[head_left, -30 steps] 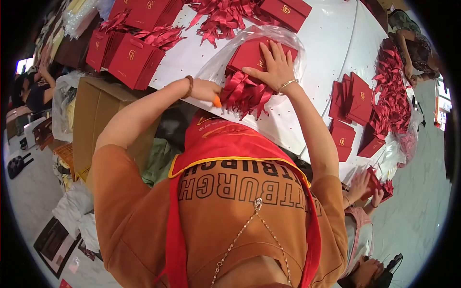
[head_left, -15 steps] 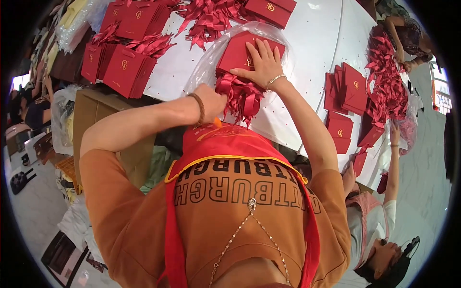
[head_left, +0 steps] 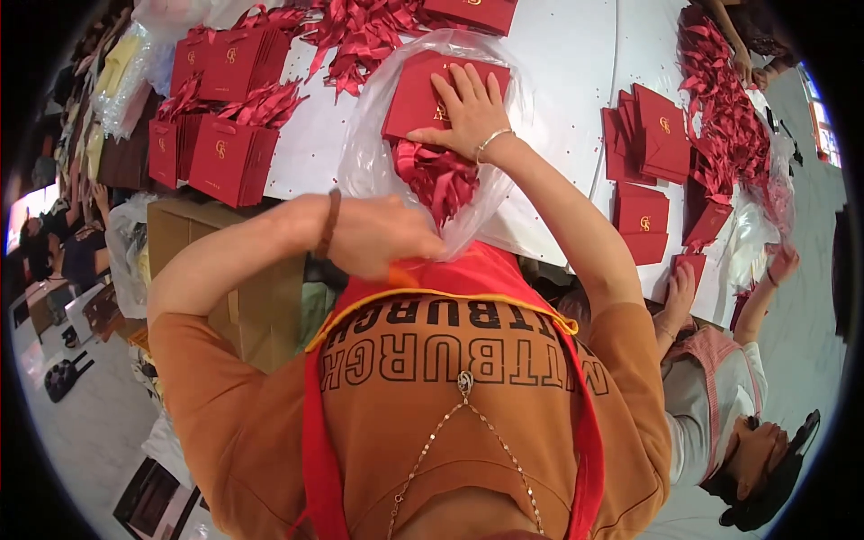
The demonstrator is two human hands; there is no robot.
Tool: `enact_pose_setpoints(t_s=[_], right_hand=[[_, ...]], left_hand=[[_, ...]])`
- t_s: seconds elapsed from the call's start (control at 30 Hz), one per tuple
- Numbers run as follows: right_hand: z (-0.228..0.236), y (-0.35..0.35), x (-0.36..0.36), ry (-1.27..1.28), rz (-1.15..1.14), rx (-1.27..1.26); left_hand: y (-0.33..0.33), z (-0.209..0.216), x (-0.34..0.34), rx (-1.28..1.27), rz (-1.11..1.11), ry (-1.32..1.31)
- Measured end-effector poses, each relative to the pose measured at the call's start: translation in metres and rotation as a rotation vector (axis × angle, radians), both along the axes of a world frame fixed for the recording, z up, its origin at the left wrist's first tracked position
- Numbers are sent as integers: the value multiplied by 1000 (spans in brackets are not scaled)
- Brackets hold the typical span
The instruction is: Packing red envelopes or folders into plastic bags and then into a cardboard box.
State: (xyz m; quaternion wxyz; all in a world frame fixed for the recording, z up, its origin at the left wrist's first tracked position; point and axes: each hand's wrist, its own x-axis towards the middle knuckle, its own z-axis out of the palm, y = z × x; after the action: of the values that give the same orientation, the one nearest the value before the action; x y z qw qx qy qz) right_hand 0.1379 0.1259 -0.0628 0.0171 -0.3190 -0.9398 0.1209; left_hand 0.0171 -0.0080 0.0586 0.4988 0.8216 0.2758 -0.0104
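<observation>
— What stands at the upper left of the frame?

— A row of upright red paper gift bags with ribbon handles (head_left: 225, 144), on the white table (head_left: 576, 54). Below them sits a brown cardboard box (head_left: 193, 243), just beside the table's edge.

— And along the top?

— A loose heap of red satin ribbons (head_left: 360, 36), with another flat red bag (head_left: 472, 13) touching the frame's upper edge.

— The right side?

— Stacks of flat folded red paper bags (head_left: 652, 144), and beyond them a long pile of red ribbons (head_left: 733, 135). At the lower right, a co-worker in a white top with a pink checked apron (head_left: 711, 396) reaches a hand (head_left: 679, 292) toward the table.
</observation>
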Motion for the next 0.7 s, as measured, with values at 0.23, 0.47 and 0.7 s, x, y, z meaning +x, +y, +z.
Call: enact_pose_setpoints(t_s=[0.23,0.47,0.7], right_hand=[[4,-1,-2,27,9,28],[0,-4,2,69,5,74],[6,-3,-2,37,45,13]], left_hand=[[148,-59,-29,1006,809,535],[223,-94,-40,682,911,487],[238,3,-58,1033,748,221]])
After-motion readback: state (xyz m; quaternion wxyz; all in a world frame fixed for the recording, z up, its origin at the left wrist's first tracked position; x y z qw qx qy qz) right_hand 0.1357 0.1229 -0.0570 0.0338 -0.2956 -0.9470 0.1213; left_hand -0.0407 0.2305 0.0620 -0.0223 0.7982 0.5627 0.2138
